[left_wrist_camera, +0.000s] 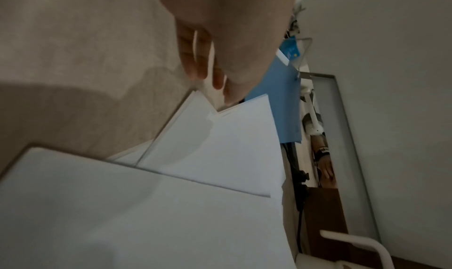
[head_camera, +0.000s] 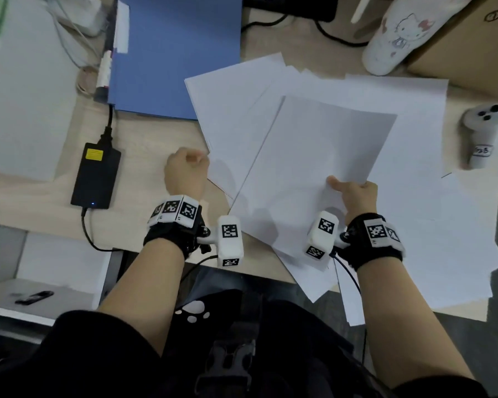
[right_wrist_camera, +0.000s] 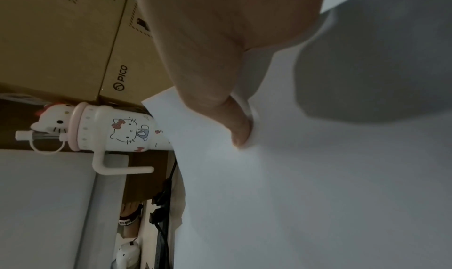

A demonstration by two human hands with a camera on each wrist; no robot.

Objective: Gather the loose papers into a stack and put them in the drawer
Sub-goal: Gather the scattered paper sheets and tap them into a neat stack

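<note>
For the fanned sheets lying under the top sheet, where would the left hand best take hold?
At the left edge of the fanned sheets, coming in from the left, where the left hand is. Their corners jut out past the top sheet, which the right hand pinches.

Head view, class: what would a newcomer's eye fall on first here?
The fan of loose white paper sheets spread over the middle and right of the pale wooden desk. The right hand pinches the top sheet; the left hand grips the fan's left edge. Behind stands a white cartoon-cat tumbler, with a blue folder to its left.
</note>
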